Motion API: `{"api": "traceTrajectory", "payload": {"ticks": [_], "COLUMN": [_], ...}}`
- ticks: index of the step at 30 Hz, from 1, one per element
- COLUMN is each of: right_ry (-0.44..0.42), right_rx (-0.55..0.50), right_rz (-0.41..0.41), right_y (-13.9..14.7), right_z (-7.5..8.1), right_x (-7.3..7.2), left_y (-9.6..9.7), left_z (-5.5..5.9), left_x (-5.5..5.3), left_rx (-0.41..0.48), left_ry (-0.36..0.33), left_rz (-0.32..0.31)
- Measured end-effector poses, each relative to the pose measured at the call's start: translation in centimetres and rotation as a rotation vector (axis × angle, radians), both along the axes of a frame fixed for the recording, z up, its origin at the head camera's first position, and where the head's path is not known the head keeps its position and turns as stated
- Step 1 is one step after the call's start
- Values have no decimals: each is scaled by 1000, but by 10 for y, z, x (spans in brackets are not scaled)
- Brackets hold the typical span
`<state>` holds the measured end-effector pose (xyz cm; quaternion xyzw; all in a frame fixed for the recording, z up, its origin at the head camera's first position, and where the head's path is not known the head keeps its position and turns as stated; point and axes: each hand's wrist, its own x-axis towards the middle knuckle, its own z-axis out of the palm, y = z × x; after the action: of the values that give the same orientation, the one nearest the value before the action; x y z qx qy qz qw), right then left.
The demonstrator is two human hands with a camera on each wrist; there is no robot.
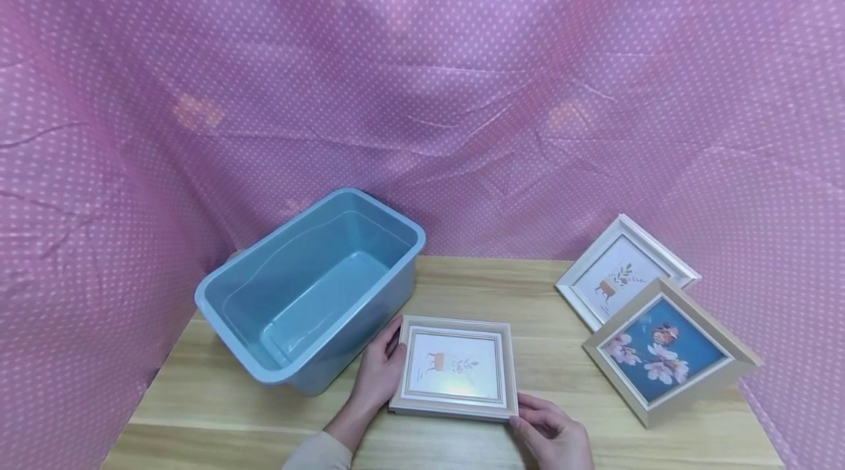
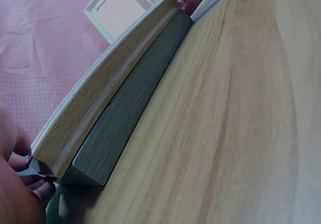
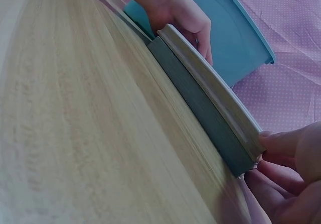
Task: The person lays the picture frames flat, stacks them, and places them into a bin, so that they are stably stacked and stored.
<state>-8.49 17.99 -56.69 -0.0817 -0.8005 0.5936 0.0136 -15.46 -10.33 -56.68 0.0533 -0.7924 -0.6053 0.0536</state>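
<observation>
A light wood-coloured picture frame (image 1: 454,409) with a deer-and-leaves print lies face up at the front middle of the table. Beneath it, in both wrist views, shows a dark grey frame (image 2: 133,101) of similar length, the two stacked edge to edge. My left hand (image 1: 381,369) grips the upper frame's left side, thumb on top. At the near right corner my right hand (image 1: 553,433) pinches the upper frame, its fingers close to the grey one's corner in the right wrist view. The grey frame's face is hidden.
A blue plastic bin (image 1: 389,301) stands left of the stack, its inside bare. On the right, a white deer-print frame (image 1: 581,294) leans at the back, partly behind a beige frame (image 1: 660,371) with a blossom picture. Pink dotted cloth (image 1: 462,125) hangs around the wooden table (image 1: 462,287).
</observation>
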Motion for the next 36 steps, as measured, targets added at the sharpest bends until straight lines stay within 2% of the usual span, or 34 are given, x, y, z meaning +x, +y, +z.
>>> {"api": "traceTrajectory", "payload": {"ticks": [5, 12, 20, 29, 32, 36], "right_ry": [-35, -76, -64, -31, -25, -9], "right_rx": [-34, -46, -63, -62, -42, -16], "right_rz": [3, -9, 6, 19, 19, 2], "right_y": [0, 2, 3, 5, 8, 17], "right_z": [2, 2, 2, 2, 3, 5], "right_x": [0, -2, -1, 0, -2, -4], "left_y": [-1, -1, 1, -1, -3, -4], "left_z": [-1, -3, -1, -4, -4, -4], "left_x": [1, -1, 0, 1, 2, 2], "left_rx": [36, -8, -12, 22, 17, -24], "left_ry": [7, -19, -22, 6, -4, 28], "left_rz": [-1, -4, -1, -8, 9, 41]}}
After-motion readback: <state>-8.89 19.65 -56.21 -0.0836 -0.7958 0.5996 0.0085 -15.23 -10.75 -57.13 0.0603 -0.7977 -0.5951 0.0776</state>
